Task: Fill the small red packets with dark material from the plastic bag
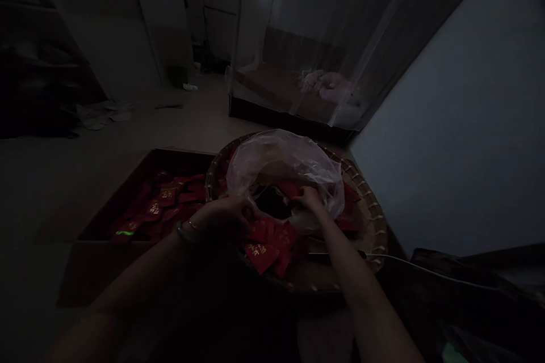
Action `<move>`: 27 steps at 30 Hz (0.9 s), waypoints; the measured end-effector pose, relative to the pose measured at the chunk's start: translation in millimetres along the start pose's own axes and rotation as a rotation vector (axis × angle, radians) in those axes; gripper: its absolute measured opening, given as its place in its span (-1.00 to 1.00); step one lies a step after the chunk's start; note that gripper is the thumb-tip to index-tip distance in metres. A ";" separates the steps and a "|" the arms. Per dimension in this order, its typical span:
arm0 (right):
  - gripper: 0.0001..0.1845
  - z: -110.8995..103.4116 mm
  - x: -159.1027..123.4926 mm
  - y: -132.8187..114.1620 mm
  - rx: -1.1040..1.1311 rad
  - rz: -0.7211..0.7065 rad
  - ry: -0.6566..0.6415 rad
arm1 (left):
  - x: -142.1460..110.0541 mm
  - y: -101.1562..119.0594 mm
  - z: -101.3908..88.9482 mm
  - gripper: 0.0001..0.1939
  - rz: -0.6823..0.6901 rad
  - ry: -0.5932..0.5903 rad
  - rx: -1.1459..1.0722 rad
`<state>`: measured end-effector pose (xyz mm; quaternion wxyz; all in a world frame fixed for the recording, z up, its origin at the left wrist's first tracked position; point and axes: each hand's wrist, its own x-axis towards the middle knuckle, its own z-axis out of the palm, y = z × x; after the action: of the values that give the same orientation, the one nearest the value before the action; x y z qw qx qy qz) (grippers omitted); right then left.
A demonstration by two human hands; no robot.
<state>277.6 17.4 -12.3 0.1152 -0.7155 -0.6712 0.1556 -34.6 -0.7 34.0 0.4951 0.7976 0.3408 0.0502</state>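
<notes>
In the head view, a clear plastic bag (284,150) stands with its mouth spread over a round woven bamboo tray (377,221). The inside of the bag shows dark contents (271,202). My right hand (310,198) reaches into the bag's mouth, fingers closed on a red packet (289,188). At the bag's near left rim is my left hand (236,211), its fingers bent and apart, with nothing visible between them. Several red packets with gold characters (261,252) lie on the tray just below the hands. Poor light hides the fingertips' details.
Left of the tray, an open cardboard box (106,193) contains many red packets (167,195). A white cable (419,265) runs from the tray to the right. Behind stands a netted bed (293,103); a pale wall (464,125) rises on the right.
</notes>
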 end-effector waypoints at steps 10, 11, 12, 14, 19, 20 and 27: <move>-0.72 -5.5 -27.9 -35.9 -0.069 -0.093 0.345 | 45.0 16.3 15.3 -0.60 0.115 0.302 -0.409; -0.74 -2.1 -35.0 -48.7 -0.069 -0.188 0.360 | 51.9 21.0 21.4 -0.57 0.169 0.332 -0.500; -0.75 1.5 -42.3 -60.9 -0.074 -0.267 0.352 | 58.2 24.9 26.8 -0.58 0.197 0.363 -0.573; -0.77 5.6 -55.5 -80.6 -0.057 -0.384 0.325 | 67.7 28.6 34.0 -0.69 0.178 0.468 -0.642; -0.64 -14.9 -61.6 -92.6 0.095 -0.501 0.454 | 68.7 18.1 29.9 -0.72 0.153 0.436 -0.777; -0.57 -21.5 -58.6 -91.6 0.100 -0.506 0.485 | 66.5 15.9 27.7 -0.71 0.160 0.402 -0.792; -0.49 -31.6 -44.9 -93.2 -0.033 -0.660 0.428 | 57.0 16.6 22.9 -0.81 0.167 0.340 -0.736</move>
<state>201.0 -19.1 54.8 0.2851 -0.4791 -0.8285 -0.0532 26.7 11.2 21.5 0.6782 0.5725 0.3112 0.3398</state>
